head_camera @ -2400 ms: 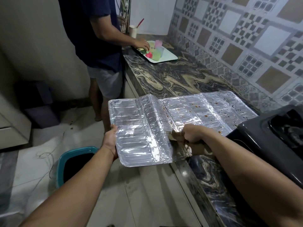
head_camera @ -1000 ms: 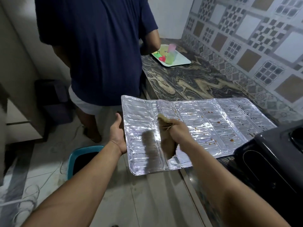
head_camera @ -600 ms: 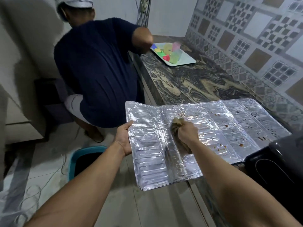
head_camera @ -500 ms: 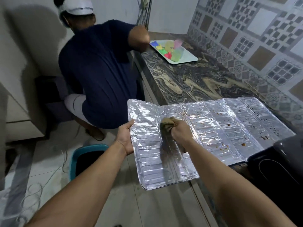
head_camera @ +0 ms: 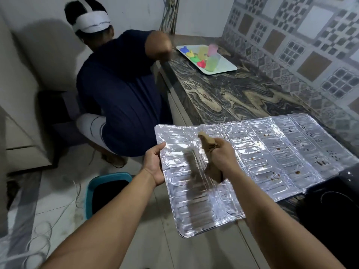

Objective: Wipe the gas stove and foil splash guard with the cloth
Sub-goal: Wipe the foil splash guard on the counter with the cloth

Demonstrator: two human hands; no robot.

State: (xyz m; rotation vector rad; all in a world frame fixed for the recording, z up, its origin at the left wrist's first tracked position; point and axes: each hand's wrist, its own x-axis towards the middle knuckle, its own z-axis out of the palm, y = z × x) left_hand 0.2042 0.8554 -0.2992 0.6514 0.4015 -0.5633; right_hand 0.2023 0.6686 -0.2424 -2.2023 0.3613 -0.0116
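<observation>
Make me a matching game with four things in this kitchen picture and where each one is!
Things:
1. cloth
2. foil splash guard
3. white tray
4. teal bin

Places:
A. on the floor beside the counter
B. far end of the counter, holding coloured cups
C. bunched in the right hand
D. lying flat, half over the counter edge, with the left hand gripping its end

Pairs: 1-C, 2-D, 3-B, 4-A

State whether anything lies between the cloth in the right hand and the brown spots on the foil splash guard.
Nothing visible does. The right hand grips the cloth against the foil splash guard; bare foil runs from it to the brown spots.
</observation>
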